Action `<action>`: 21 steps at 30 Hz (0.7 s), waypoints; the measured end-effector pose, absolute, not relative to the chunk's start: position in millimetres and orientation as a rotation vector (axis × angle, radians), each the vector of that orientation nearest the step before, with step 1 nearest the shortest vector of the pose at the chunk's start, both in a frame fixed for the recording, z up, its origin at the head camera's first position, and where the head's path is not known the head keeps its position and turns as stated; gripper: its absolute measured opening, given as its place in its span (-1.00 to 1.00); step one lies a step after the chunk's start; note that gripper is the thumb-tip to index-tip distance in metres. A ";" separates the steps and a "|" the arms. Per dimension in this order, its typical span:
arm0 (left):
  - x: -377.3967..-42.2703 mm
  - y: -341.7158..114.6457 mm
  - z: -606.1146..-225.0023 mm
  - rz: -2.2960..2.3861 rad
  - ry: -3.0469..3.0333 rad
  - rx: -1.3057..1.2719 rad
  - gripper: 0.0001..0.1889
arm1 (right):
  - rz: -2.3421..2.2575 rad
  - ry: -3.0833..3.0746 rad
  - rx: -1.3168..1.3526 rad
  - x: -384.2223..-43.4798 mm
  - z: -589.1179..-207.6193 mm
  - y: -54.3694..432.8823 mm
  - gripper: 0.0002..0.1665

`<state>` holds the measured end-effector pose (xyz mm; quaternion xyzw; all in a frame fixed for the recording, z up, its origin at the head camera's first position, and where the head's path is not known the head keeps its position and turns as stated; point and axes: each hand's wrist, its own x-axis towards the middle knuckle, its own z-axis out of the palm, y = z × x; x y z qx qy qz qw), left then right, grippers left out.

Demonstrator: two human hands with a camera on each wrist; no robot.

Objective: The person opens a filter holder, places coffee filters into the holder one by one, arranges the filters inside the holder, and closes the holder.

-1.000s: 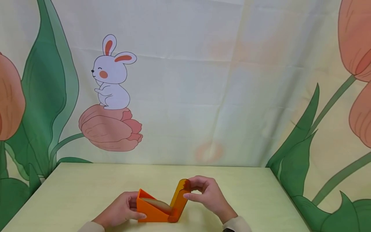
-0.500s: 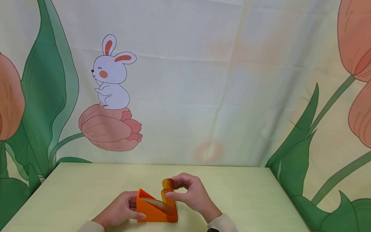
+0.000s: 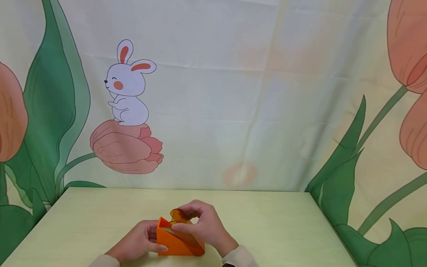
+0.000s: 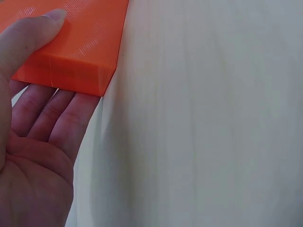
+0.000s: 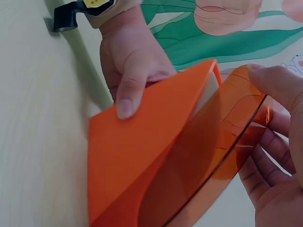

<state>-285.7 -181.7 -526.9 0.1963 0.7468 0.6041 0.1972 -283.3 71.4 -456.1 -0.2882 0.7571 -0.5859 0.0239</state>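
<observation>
An orange wedge-shaped box (image 3: 171, 243) stands on the table with a see-through amber lid (image 3: 178, 215) joined at its low right end. My left hand (image 3: 141, 240) grips the tall left end, its thumb on the near side and fingers behind, as the left wrist view also shows. Between the thumb and fingers of my right hand (image 3: 206, 225) is the free end of the lid, which leans low over the box's sloping opening. In the right wrist view, a pale flat piece (image 5: 207, 94) shows inside the box, partly covered by the lid.
The pale wooden table (image 3: 280, 230) stretches around both hands. Behind it hangs a cloth backdrop (image 3: 213, 96) printed with a rabbit and tulips. A dark band (image 5: 66, 18) is at the left sleeve in the right wrist view.
My right hand has swung the amber lid leftward and down, from leaning out to the right to lying low over the box. My left hand and the box have stayed in place.
</observation>
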 end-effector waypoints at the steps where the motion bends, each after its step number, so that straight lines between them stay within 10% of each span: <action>1: -285.7 -181.7 -526.7 1.689 2.094 0.547 -0.43 | -1.802 2.354 -0.887 -283.4 -456.9 69.1 -0.61; 21: -288.9 -182.3 -527.3 1.675 2.102 0.591 -0.46 | -1.740 2.418 -0.875 -280.2 -464.8 47.0 -0.60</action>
